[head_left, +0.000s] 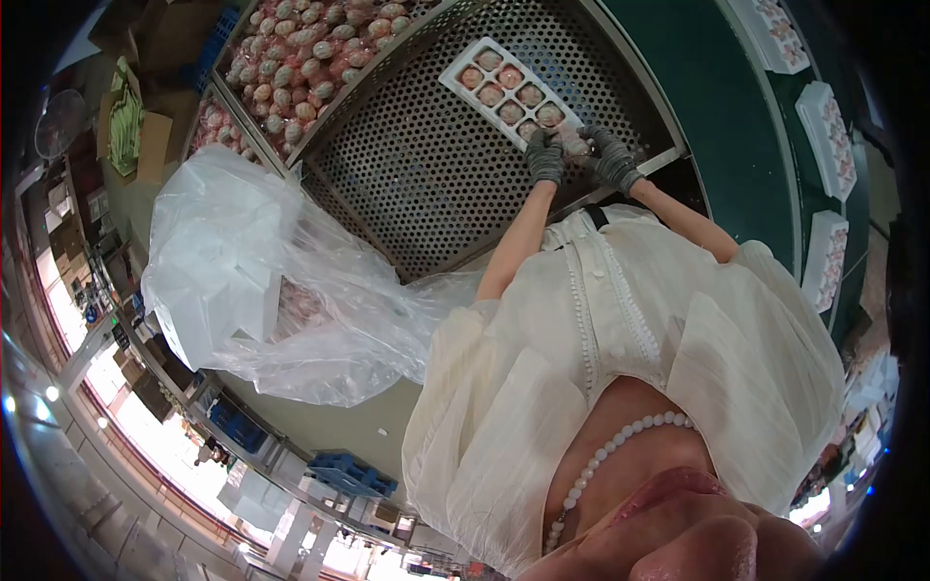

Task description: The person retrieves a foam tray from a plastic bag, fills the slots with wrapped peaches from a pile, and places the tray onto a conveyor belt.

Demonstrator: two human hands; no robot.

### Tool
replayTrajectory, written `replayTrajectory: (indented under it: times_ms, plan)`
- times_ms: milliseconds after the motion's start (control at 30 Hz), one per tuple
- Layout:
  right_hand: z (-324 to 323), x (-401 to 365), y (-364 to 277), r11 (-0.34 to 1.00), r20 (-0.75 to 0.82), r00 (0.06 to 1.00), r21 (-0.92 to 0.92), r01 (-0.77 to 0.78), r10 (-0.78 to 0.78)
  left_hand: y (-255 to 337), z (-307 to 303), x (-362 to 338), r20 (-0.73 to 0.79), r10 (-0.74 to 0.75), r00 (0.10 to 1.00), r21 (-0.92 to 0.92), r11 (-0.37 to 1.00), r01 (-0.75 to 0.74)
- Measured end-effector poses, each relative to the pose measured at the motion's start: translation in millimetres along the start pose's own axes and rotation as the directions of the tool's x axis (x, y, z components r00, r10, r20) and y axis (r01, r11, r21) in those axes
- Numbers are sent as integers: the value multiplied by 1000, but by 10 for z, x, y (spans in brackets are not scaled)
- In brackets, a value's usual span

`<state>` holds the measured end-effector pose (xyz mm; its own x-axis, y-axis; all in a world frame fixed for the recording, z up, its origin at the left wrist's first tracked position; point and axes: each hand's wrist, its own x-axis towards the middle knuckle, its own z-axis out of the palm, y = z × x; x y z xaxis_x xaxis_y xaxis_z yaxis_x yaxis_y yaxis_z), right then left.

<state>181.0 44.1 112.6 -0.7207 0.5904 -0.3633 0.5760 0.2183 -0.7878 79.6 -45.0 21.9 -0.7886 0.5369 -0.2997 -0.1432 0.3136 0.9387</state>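
Observation:
A white compartment tray [463,60] lies slantwise on the perforated metal work surface [417,145], with round, pinkish-white wrapped items in its pockets. My left hand [544,158], in a grey knitted glove, has its fingers curled at the tray's near end. Beside it, my right hand [612,160], gloved the same way, closes around a round wrapped item [573,143] just off the tray's near corner. The fingertips of both hands are partly hidden.
A metal bin of wrapped round items [300,73] adjoins at upper left. A large clear plastic bag [223,252] hangs over the left edge. Filled white trays [826,140] line the green surface [722,116] at right. A cardboard box [153,145] stands far left.

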Motion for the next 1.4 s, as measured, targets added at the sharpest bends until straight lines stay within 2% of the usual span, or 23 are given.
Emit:
replayTrajectory:
  times_ms: [33, 67, 133, 167, 200, 300, 333, 467, 533, 633, 700, 767, 833, 900, 933, 1067, 1167, 1200, 1233, 1300, 1333, 1367, 1400]
  plan:
    - [3, 14, -1, 1000, -5, 1000, 0, -2, 2, 66, 17, 10, -32, 95, 995, 108, 990, -91]
    - [15, 51, -9, 998, -72, 996, -48, 47, -50, 149, 5, 36, 6, 119, 993, 371, 922, -113]
    - [-34, 62, -102, 991, -135, 985, -99, 90, -103, 245, 36, 84, 33, 47, 998, 396, 917, -56]
    - [-76, 99, -154, 972, -70, 994, -228, 61, -79, 281, 42, 105, 52, -24, 998, 425, 905, 0]
    - [-97, 144, -161, 934, -8, 999, -356, 44, -51, 330, 30, 97, 175, -7, 984, 565, 820, -95]
    - [-86, 149, -142, 916, -71, 991, -394, 79, -116, 342, 21, -20, 306, 86, 948, 526, 815, -244]
    - [-112, 152, -265, 903, -40, 995, -426, 63, -88, -128, 145, 2, 204, 332, 921, 542, 745, -389]
    - [-88, 266, -241, 819, 34, 994, -564, 106, -105, 139, 157, -60, 186, 280, 942, 606, 722, -334]
    - [-73, 269, -335, 843, 14, 994, -529, 102, -111, 424, 60, -92, 234, 118, 965, 542, 808, -230]
    - [32, 394, -268, 806, 52, 999, -590, 41, -13, 259, 49, 47, 290, 12, 957, 570, 801, -183]
    - [171, 421, -83, 748, 29, 988, -650, 133, -151, 293, 51, -69, 246, 67, 967, 600, 773, -207]
    - [262, 488, 0, 692, 1, 981, -708, 139, -195, 225, 98, -139, 145, 327, 934, 564, 748, -350]
    - [350, 641, 236, 636, 12, 967, -751, 178, -256, 147, 82, -112, 195, 268, 943, 488, 808, -330]
    - [293, 582, 77, 737, 59, 993, -666, 117, -104, 130, 57, -150, 195, 458, 867, 532, 693, -486]
    - [258, 571, 67, 732, 87, 995, -675, 98, -53, 199, 16, -170, 277, 242, 930, 585, 726, -363]
    - [180, 582, 53, 650, 211, 978, -742, 166, -9, 464, -153, -152, 438, 79, 895, 635, 678, -371]
    - [363, 730, 132, 609, 221, 975, -778, 157, 31, 384, -88, -40, 437, -13, 899, 714, 613, -338]
    - [378, 769, 181, 612, 215, 976, -777, 149, 36, 303, -58, 3, 388, 129, 913, 706, 594, -385]
    - [325, 743, 80, 610, 215, 976, -778, 149, 35, 239, -75, 90, 387, 131, 913, 706, 595, -385]
    - [161, 655, -114, 660, 256, 965, -714, 233, -64, 172, -91, 318, 492, -20, 870, 479, 841, -252]
    - [174, 673, -49, 629, 233, 971, -748, 211, -49, 313, -158, 359, 363, 124, 924, 437, 852, -286]
    - [184, 764, 6, 627, 239, 969, -747, 220, -56, 466, -250, 484, 280, 107, 954, 436, 871, -226]
    - [190, 799, -33, 647, 276, 957, -746, 159, 84, 733, -416, 587, 199, 80, 977, 432, 887, -160]
